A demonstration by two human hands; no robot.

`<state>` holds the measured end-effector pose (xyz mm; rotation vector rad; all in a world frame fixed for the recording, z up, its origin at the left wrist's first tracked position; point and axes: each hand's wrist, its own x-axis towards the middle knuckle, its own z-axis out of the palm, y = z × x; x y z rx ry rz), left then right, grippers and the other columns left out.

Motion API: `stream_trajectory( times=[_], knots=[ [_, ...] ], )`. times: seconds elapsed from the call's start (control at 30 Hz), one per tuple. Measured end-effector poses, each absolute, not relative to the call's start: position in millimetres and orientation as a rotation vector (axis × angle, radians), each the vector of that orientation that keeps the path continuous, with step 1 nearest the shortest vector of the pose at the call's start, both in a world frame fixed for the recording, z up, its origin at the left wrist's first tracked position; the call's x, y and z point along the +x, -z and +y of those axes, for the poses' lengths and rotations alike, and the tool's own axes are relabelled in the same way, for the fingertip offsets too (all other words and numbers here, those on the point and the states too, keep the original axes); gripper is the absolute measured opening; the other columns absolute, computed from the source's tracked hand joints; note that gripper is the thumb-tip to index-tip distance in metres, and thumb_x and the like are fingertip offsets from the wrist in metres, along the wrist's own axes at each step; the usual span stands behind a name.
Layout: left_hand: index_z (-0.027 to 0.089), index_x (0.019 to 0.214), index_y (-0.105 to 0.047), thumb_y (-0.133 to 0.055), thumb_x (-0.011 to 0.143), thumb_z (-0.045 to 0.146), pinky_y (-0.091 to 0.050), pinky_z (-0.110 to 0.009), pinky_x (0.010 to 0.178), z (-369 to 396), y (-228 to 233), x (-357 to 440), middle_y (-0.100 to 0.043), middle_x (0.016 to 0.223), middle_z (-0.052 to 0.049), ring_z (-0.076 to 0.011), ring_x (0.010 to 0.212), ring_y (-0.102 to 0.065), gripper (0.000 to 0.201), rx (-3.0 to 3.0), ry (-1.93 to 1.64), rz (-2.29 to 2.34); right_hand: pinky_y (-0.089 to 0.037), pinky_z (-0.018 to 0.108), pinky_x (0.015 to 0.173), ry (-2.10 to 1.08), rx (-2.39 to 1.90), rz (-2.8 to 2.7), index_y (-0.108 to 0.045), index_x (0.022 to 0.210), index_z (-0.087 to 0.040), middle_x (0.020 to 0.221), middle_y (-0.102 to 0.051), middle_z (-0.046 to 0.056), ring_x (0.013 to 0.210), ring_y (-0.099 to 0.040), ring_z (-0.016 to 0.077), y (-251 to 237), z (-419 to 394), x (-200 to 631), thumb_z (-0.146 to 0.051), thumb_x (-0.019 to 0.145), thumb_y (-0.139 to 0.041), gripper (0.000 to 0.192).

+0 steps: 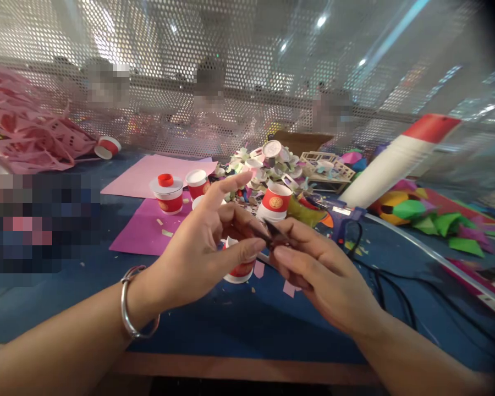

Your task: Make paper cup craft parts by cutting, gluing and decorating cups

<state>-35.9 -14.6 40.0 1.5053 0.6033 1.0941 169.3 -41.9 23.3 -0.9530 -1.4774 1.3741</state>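
Your left hand (pixel 202 253) and right hand (pixel 317 269) meet at the middle of the view, fingertips touching, and between them you pinch a small dark piece (pixel 272 231); it is too blurred to say what it is, perhaps a scrap of paper. Your left thumb and middle fingers close on it while the index finger points up toward 1 o'clock. Your right hand closes on its other end from 3 o'clock, fingers curled. A metal bracelet (pixel 134 308) sits on your left wrist.

Just behind your left hand, partly hidden, stands a red and white paper cup (pixel 241 272) on the blue table (pixel 247 330). At 12 o'clock from your hands stands another cup (pixel 275 202) with a gold mark. At 10 o'clock two more cups (pixel 168 195) rest by the purple paper sheet (pixel 144 231), with a pink sheet (pixel 148 173) beyond. At 2 o'clock lies a blue glue gun (pixel 346 217) with its black cord (pixel 388 286), and farther that way a tilted white bottle (pixel 396 159) with a red cap. A heap of paper scraps (pixel 264 165) lies at 12 o'clock.
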Motion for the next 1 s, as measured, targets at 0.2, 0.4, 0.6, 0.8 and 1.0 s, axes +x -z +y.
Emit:
stream_trajectory(
  times=[0.2,0.4,0.6,0.8,1.0],
  knots=[
    [0.019,0.131,-0.062,-0.067,0.094,0.032,-0.055,-0.033,0.082,3.4,-36.9,-60.5,-0.070,0.106,-0.009,-0.0203,0.093,-0.068,0.040,1.931,-1.014,0.887,-0.019,0.028,0.047,-1.167,-1.001,-1.485,-0.064,0.095,-0.022,0.066,-0.041,-0.003,0.053,-0.029,0.0105,-33.7,-14.1,182.1,-0.053,0.104,-0.044,0.038],
    [0.026,0.145,-0.046,-0.080,0.080,0.049,-0.050,-0.042,0.094,-0.9,-19.3,-56.8,-0.063,0.134,-0.012,-0.0326,0.117,-0.064,0.077,2.201,-0.710,1.017,-0.018,0.027,0.045,-1.130,-1.029,-1.441,-0.061,0.091,-0.021,0.066,-0.042,-0.005,0.049,-0.030,0.0079,-19.9,3.0,188.7,-0.053,0.101,-0.051,0.035],
    [0.024,0.120,-0.060,-0.074,0.086,0.046,-0.049,-0.041,0.087,-4.9,-17.4,-42.8,-0.067,0.115,-0.008,-0.0295,0.105,-0.063,0.042,2.304,-0.681,1.061,-0.017,0.026,0.043,-1.203,-1.109,-1.423,-0.062,0.093,-0.021,0.063,-0.037,-0.006,0.049,-0.027,0.0090,-3.7,1.7,191.3,-0.057,0.098,-0.053,0.037],
    [0.026,0.132,-0.051,-0.074,0.089,0.036,-0.048,-0.041,0.097,-11.6,-24.9,-40.1,-0.062,0.130,-0.008,-0.0274,0.113,-0.061,0.050,2.118,-1.052,1.039,-0.018,0.024,0.043,-1.223,-1.074,-1.412,-0.058,0.086,-0.023,0.063,-0.036,-0.005,0.051,-0.027,0.0099,-1.3,-2.5,190.9,-0.057,0.096,-0.056,0.036],
    [0.027,0.129,-0.050,-0.070,0.091,0.021,-0.052,-0.041,0.097,-15.3,-8.1,-30.6,-0.058,0.134,-0.009,-0.0257,0.114,-0.062,0.044,1.770,-1.073,0.781,-0.017,0.023,0.041,-1.255,-1.026,-1.324,-0.052,0.079,-0.022,0.057,-0.033,-0.008,0.047,-0.023,0.0070,-0.6,-2.2,191.2,-0.049,0.093,-0.067,0.033]
  ],
)
